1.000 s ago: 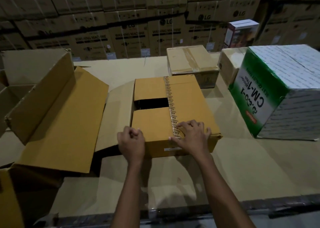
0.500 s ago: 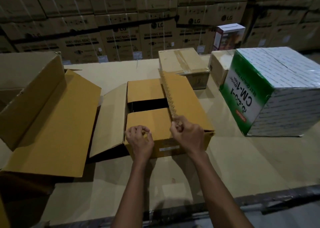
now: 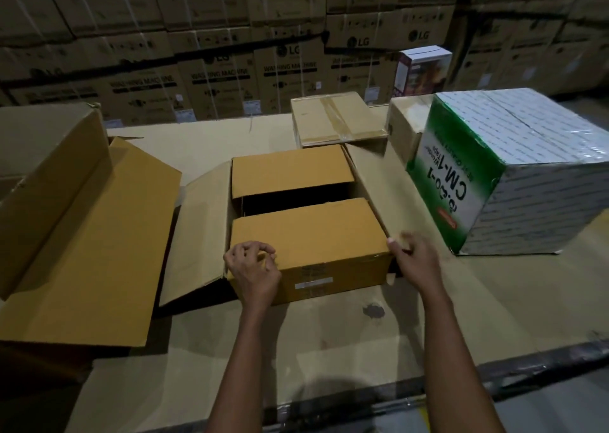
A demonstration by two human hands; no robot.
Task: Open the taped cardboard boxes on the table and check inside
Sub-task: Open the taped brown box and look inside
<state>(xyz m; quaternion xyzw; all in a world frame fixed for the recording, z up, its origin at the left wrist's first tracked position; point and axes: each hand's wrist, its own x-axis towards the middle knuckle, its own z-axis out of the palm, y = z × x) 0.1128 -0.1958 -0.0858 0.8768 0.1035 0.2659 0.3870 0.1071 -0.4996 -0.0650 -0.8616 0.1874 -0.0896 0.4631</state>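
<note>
Left hand (image 3: pixel 253 273) rests curled and empty on the middle box (image 3: pixel 309 235), right hand (image 3: pixel 416 258) pinches its side flap (image 3: pixel 365 182), which could tear if yanked.

both hands (image 3: pixel 253 269) (image 3: pixel 416 259) at open cardboard box (image 3: pixel 306 235) w/ flaps spread.

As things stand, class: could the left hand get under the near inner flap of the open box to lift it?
Probably yes. The left hand rests on the near inner flap at its left corner, and the dark gap along the flap's far edge is unobstructed.
</note>
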